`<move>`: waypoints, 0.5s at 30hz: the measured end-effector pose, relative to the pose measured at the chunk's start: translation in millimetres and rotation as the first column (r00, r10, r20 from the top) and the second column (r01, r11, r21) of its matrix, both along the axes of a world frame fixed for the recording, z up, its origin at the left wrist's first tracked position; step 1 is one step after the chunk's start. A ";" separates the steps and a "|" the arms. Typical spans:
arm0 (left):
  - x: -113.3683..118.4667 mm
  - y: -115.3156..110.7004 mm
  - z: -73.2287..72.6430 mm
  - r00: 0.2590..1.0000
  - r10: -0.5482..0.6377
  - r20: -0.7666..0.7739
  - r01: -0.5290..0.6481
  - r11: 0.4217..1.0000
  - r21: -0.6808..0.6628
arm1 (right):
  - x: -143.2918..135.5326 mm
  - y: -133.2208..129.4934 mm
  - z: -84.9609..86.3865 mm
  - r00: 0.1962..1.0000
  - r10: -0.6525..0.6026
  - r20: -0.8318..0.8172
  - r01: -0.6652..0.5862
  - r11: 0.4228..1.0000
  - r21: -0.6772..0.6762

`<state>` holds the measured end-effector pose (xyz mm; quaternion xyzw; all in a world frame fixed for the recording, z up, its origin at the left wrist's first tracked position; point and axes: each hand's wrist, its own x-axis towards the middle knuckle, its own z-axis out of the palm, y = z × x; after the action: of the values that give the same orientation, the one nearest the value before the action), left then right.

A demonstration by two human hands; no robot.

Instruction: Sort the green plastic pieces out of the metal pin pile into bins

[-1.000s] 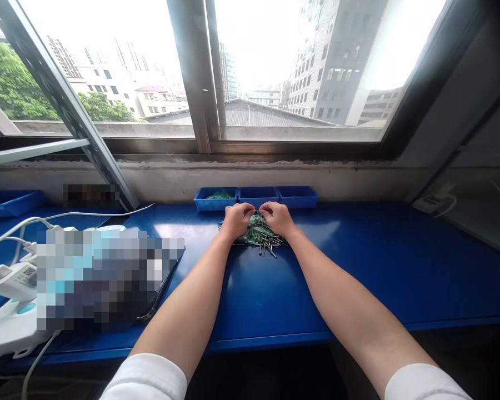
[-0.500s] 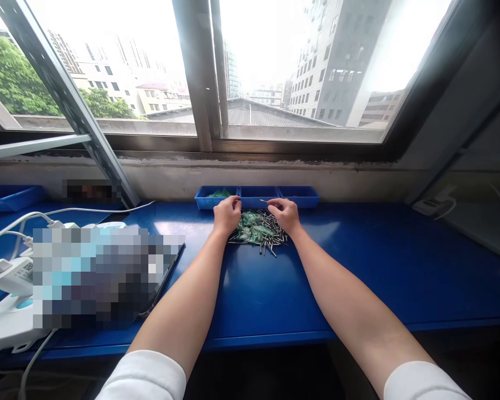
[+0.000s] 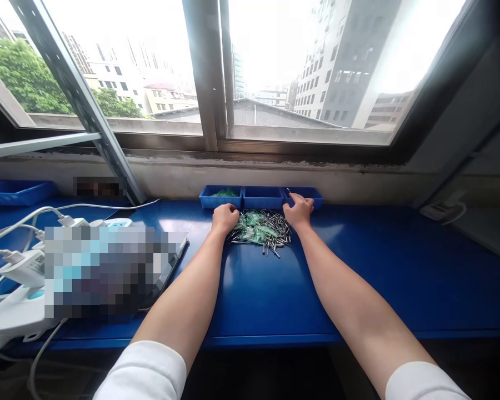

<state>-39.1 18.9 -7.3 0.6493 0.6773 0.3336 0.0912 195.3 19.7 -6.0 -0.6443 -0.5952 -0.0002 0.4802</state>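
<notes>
On the blue table lies a pile of thin metal pins [image 3: 280, 229], mixed with green packets [image 3: 256, 226]. My left hand [image 3: 225, 218] rests at the pile's left edge, fingers curled together; whatever they might pinch is hidden. Over the front of the right blue bin [image 3: 315, 195] is my right hand [image 3: 299, 211]. A slim metal pin [image 3: 289, 190] shows at its fingertips, too small to make out fully. The left blue bin [image 3: 206, 201] contains green packets. Between these two stands the middle blue bin [image 3: 263, 204], its contents hard to see.
Left on the table [image 3: 266, 305] are a white power strip [image 3: 12, 314] with plugs and cables, and a blurred-out object [image 3: 104, 272]. A metal shelf post [image 3: 83, 105] rises before the window. Another blue tray [image 3: 20, 193] sits far left.
My right hand has moved right and slightly outward, from above the pile to the right bin, with the metal pin. My left hand has dropped slightly beside the pile. The view has shifted a little.
</notes>
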 end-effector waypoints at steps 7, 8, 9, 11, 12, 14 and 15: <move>3.4 -3.4 4.9 0.999 -0.030 0.037 0.031 0.999 -0.017 | 5.1 4.8 -5.5 1.000 0.019 0.003 -0.019 0.998 -0.065; 3.4 -3.4 5.1 0.999 -0.026 0.044 0.027 0.999 -0.017 | 6.1 6.2 -7.5 1.000 0.019 -0.003 -0.019 0.997 -0.076; 3.5 -3.4 5.1 0.999 -0.022 0.049 0.023 1.000 -0.019 | 6.9 7.4 -9.4 1.000 0.018 -0.008 -0.018 0.996 -0.084; 3.6 -3.1 4.8 0.998 -0.015 0.057 0.017 1.000 -0.023 | 7.4 9.1 -11.8 1.000 0.015 -0.005 -0.015 0.996 -0.092; 3.6 -2.9 4.5 0.998 -0.014 0.060 0.016 1.000 -0.023 | 7.0 9.3 -12.2 1.000 0.014 0.006 -0.013 0.996 -0.086; 3.6 -2.4 3.6 0.997 -0.030 0.068 0.031 0.999 -0.015 | 4.9 7.9 -11.1 0.999 0.013 0.040 -0.011 0.999 -0.045; 3.7 -2.1 2.9 0.996 -0.045 0.072 0.046 0.999 -0.008 | 3.2 6.5 -10.0 0.998 0.012 0.054 -0.011 1.000 -0.010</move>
<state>-35.4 16.8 -4.4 0.6517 0.6602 0.3514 0.1262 198.5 26.1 -16.0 -0.6430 -0.6116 -0.0118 0.4608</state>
